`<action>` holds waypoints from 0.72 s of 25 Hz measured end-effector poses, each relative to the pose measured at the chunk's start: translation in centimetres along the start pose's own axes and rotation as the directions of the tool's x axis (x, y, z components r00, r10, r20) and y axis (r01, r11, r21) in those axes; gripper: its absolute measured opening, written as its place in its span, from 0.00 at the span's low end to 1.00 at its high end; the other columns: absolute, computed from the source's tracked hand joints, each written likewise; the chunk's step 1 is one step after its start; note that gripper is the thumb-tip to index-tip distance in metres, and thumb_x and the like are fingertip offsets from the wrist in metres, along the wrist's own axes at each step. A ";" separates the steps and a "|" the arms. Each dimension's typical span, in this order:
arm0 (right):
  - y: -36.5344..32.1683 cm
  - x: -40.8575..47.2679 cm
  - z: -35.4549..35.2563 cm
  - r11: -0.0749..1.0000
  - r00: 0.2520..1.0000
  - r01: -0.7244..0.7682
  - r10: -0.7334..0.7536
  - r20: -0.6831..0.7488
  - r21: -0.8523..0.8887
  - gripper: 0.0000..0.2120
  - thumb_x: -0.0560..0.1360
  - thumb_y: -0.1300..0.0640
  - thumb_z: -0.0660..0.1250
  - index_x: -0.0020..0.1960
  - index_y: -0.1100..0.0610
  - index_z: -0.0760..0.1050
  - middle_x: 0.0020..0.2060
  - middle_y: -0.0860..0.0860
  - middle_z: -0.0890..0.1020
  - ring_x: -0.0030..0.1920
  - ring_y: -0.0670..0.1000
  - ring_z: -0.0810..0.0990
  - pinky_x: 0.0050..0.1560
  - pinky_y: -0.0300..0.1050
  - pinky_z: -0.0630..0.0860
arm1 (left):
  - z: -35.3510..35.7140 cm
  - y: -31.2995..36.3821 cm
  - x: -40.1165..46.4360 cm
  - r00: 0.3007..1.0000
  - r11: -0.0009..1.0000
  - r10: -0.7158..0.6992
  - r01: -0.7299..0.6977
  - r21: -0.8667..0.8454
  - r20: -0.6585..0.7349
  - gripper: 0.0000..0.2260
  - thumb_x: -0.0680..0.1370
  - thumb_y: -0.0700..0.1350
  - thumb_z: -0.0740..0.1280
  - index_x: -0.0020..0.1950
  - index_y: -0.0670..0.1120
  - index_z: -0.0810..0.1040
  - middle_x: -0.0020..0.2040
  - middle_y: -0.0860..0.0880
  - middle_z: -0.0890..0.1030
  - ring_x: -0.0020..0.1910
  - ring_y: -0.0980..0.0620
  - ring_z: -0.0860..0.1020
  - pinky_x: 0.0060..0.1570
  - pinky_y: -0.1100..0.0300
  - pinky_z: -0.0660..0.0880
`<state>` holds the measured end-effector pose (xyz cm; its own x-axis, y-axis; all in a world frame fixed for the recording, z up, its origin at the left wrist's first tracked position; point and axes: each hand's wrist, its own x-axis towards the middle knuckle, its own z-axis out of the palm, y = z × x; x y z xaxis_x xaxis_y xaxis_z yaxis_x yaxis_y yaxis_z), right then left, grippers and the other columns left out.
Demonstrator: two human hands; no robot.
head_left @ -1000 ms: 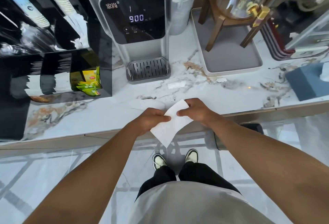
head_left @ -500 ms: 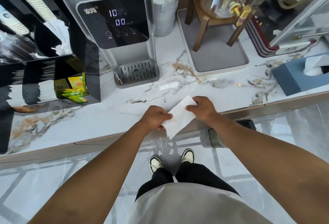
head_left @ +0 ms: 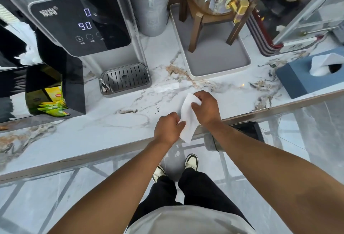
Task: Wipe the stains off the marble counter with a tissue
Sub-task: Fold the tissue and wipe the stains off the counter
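Observation:
A white tissue (head_left: 188, 120) is held between both hands just above the front edge of the white marble counter (head_left: 96, 122). My left hand (head_left: 168, 128) pinches its lower left edge. My right hand (head_left: 205, 108) grips its upper part, folding it narrower. A small cluster of dark specks (head_left: 157, 107) lies on the marble just left of the tissue, between the hands and the water dispenser.
A grey water dispenser (head_left: 89, 34) with drip tray (head_left: 125, 79) stands at the back left, beside a black organiser holding tea bags (head_left: 53, 101). A bin of used tissues (head_left: 149, 5), a grey tray (head_left: 214, 55) with a glass dispenser on a wooden stand, and a blue tissue box (head_left: 305, 77) stand behind and right.
Both hands have moved further over the counter with the tissue, and it is now folded narrower. The view has shifted closer to the counter.

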<state>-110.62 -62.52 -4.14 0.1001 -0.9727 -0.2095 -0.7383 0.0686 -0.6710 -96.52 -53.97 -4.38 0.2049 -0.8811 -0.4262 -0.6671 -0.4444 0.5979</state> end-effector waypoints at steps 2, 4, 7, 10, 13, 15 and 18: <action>0.1 0.5 0.4 1.000 1.000 0.017 -0.017 -0.004 0.025 0.13 0.74 0.62 0.67 0.58 0.54 0.75 0.54 0.53 0.81 0.53 0.55 0.79 0.55 0.44 0.75 | 0.6 0.1 0.5 0.999 0.994 0.022 -0.017 0.107 -0.045 0.12 0.78 0.54 0.68 0.45 0.45 0.75 0.42 0.44 0.82 0.44 0.41 0.79 0.42 0.53 0.77; 0.1 0.7 0.8 0.996 0.997 0.065 -0.067 -0.044 -0.061 0.18 0.73 0.63 0.67 0.61 0.54 0.73 0.58 0.54 0.78 0.57 0.56 0.77 0.58 0.48 0.74 | 1.3 0.1 0.9 0.995 0.985 0.060 -0.046 0.166 -0.079 0.12 0.78 0.54 0.67 0.46 0.45 0.75 0.42 0.42 0.83 0.44 0.38 0.80 0.40 0.53 0.75; 0.2 0.1 1.2 0.905 0.951 0.157 -0.247 -0.187 -0.396 0.21 0.70 0.61 0.69 0.61 0.53 0.73 0.62 0.55 0.73 0.61 0.59 0.71 0.59 0.52 0.68 | 1.9 0.2 1.6 0.989 0.990 0.046 -0.027 0.136 -0.139 0.13 0.78 0.54 0.67 0.46 0.44 0.75 0.41 0.41 0.83 0.43 0.36 0.80 0.41 0.51 0.77; 1.0 -2.2 2.0 0.877 0.919 0.301 -0.372 -0.130 -0.375 0.15 0.72 0.63 0.68 0.59 0.58 0.78 0.61 0.57 0.76 0.62 0.60 0.73 0.61 0.54 0.71 | 2.2 0.2 1.4 0.982 0.994 0.013 0.007 0.105 -0.190 0.14 0.79 0.55 0.66 0.45 0.44 0.76 0.40 0.41 0.82 0.43 0.36 0.79 0.40 0.49 0.77; 1.4 -3.1 2.8 0.922 0.959 0.280 -0.278 0.046 -0.267 0.18 0.78 0.64 0.62 0.67 0.63 0.72 0.70 0.58 0.71 0.71 0.58 0.67 0.71 0.51 0.67 | 2.5 0.4 1.3 0.982 0.989 0.049 -0.022 0.148 -0.184 0.16 0.80 0.56 0.64 0.44 0.44 0.73 0.39 0.40 0.82 0.41 0.35 0.79 0.37 0.50 0.74; 1.2 -2.8 2.9 0.931 0.957 0.286 -0.265 0.116 -0.225 0.23 0.78 0.66 0.60 0.73 0.63 0.66 0.75 0.56 0.64 0.74 0.55 0.64 0.73 0.47 0.65 | 2.3 0.3 1.0 0.982 0.988 0.067 -0.041 0.150 -0.174 0.16 0.80 0.56 0.63 0.42 0.44 0.71 0.38 0.40 0.81 0.39 0.35 0.79 0.35 0.52 0.71; 0.4 -2.1 2.8 0.919 0.936 0.340 -0.309 0.171 -0.201 0.27 0.74 0.70 0.61 0.74 0.66 0.64 0.77 0.59 0.60 0.76 0.57 0.61 0.74 0.48 0.63 | 1.1 -0.5 -0.3 0.969 0.989 0.119 -0.096 0.116 -0.218 0.14 0.79 0.53 0.62 0.41 0.44 0.75 0.33 0.44 0.81 0.34 0.37 0.79 0.32 0.53 0.73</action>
<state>-109.24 -59.83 -5.95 0.4360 -0.8931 -0.1106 -0.7781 -0.3124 -0.5450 -96.99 -53.26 -5.28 0.2755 -0.9417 -0.1933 -0.7619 -0.3365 0.5535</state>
